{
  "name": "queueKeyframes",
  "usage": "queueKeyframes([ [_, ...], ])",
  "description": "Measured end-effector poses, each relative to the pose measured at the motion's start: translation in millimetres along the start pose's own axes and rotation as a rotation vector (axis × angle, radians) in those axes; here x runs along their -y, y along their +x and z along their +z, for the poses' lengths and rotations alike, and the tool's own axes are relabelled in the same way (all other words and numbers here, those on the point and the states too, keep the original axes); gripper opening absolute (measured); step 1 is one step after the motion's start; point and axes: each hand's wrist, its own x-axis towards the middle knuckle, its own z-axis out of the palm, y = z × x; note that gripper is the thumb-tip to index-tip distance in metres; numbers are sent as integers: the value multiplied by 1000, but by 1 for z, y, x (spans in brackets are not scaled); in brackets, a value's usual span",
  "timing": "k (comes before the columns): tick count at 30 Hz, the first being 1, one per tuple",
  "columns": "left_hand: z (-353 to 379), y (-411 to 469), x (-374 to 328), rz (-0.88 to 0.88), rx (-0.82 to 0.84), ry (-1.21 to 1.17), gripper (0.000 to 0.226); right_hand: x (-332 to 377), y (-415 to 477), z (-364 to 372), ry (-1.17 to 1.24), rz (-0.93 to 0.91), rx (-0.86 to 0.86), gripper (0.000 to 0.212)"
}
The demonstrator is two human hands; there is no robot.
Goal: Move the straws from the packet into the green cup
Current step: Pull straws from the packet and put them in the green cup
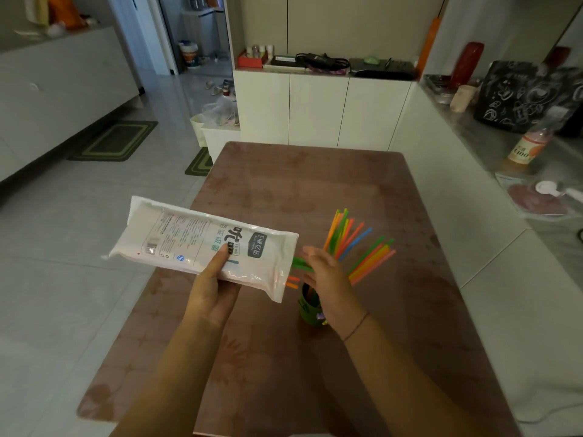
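Bright straws [367, 254] fan out of the green cup [307, 313] on the brown surface [284, 184]. Just above it, the right hand [328, 279] pinches green ones (somewhat blurred) at the packet [195, 244] mouth. The left hand [214, 288] has its fingers clamped on the packet, held aloft.

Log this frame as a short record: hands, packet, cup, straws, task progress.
left hand: grips the packet from below, thumb on its printed face, above the table
right hand: at the packet's open end, appears to pinch green straws
green cup: upright on the table, partly hidden by the right hand
straws in cup: many, fanned out rightward
progress: underway; orange straw ends poke out of the packet
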Motion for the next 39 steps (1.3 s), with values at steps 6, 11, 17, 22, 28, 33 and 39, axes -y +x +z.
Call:
queueKeyframes([
  [6, 8, -6, -2, 61, -57, 122, 52, -12, 7, -1, 278, 164, 13, 31],
  [11, 25, -18, -3, 165, -15, 264, 45, -10, 4, -2, 612, 371, 101, 18],
  [17, 26, -15, -8, 158, -20, 208, 54, -11, 2, 2, 564, 342, 95, 21],
  [22, 7, -7, -6, 40, -109, 6, 50, -7, -2, -2, 75, 161, 47, 27],
  [28, -5, -8, 3, -71, -221, -201, 51, 0, -1, -8, 91, 49, 63, 25],
  [33, -11, -7, 5, -91, -234, -230, 52, -3, -1, -12, 228, 137, 29, 13],
  [39, -9, -6, 7, -82, -187, -188, 47, 1, 5, -14, 302, 35, -212, 25],
])
